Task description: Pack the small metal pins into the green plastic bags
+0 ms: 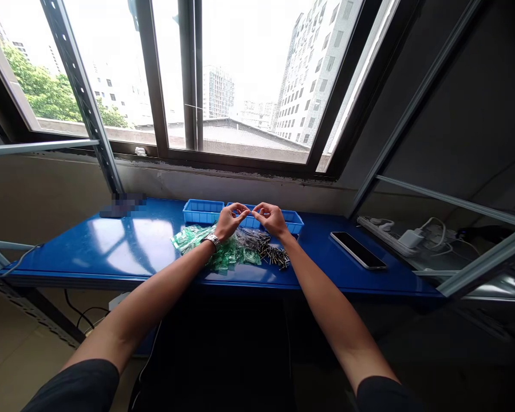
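Note:
My left hand (229, 222), with a metal-band watch (213, 239) on its wrist, is closed in a pinch above the blue table. Opposite it, my right hand (273, 220) pinches too, and the fingertips of both hands nearly meet. Whatever lies between the fingers is too small to make out. Below the hands spreads a heap of small green-tinted clear packets (225, 258). To its right lies a pile of dark and brass-coloured screw-like pieces (277, 256). Behind the hands stand a blue plastic bin (203, 212) and more blue bins (292, 220), partly hidden by the hands.
A phone (357, 250) lies on the right of the blue table (81, 252). Beyond it are a power strip and a white charger (411, 239) with cables. Metal shelf posts (83, 86) rise at both sides. A window is behind the table.

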The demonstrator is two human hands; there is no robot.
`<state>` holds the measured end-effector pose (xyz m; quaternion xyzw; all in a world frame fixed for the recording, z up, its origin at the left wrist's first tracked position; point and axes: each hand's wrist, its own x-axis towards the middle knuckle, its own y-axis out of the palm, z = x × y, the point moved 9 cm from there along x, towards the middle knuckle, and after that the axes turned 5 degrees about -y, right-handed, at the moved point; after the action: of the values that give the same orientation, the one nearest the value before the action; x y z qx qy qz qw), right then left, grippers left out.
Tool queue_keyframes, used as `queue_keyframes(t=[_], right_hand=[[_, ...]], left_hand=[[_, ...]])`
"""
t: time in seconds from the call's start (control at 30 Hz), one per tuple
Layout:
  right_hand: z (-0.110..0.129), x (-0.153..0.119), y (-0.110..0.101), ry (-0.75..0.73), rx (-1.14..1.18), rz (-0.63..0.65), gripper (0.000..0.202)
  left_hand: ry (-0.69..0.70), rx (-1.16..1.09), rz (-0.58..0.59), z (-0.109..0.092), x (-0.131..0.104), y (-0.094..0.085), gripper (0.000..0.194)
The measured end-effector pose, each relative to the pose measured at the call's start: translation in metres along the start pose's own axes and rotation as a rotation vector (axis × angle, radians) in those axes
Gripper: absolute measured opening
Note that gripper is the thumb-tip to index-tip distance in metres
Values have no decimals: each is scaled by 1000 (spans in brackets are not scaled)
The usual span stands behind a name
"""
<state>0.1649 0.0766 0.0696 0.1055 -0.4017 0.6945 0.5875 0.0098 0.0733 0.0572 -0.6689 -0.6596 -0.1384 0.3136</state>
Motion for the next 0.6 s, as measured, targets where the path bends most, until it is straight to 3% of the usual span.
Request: queue_keyframes(t=[0.3,0.6], right_hand=[[7,-1,1,-13,31,-36,29],[-2,1,1,-4,10,-1,32]], left_hand=[[33,64,66,-6,-4,8,32],[8,13,-11,0,0,-1,37]])
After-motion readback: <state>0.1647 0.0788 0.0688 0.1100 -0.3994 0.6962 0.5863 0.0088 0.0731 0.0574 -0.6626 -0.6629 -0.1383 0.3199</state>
